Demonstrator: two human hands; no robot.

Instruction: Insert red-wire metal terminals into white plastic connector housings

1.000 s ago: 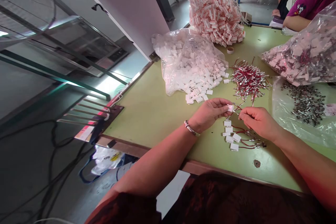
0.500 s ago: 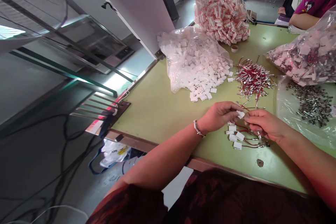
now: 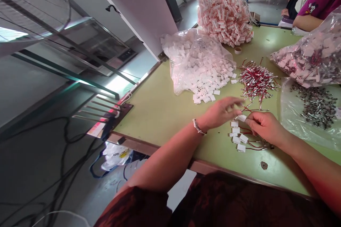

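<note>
**A handful of pieces done, heaps of parts left**

We are seated at the green worktop (image 3: 160,110). Our right hand (image 3: 263,127) pinches a small white block (image 3: 242,117) with a red wire running from it, fingers closed narrowly on the piece, held just above the worktop. Our left hand (image 3: 221,111) hovers just beside it with fingers loosely spread and holding nothing; it is blurred, so we cannot tell more of its pose.

Directly below the hands lies a small cluster of finished pieces (image 3: 239,138): white blocks with red wires attached, only a few, lying close together near the front edge.

What is left looks far larger, as we judge it. Beyond the hands sits a pile of loose red wires with metal ends (image 3: 256,79), and to its left a clear bag of white blocks (image 3: 198,62) spilling onto the worktop. At the right, a plastic sheet carries small metal parts (image 3: 313,104), and above it a bag (image 3: 311,60) holds blocks mixed with wires. A tall pink-and-white heap (image 3: 223,14) stands at the far end. Another person's arm (image 3: 306,23) rests at the far right corner.
</note>
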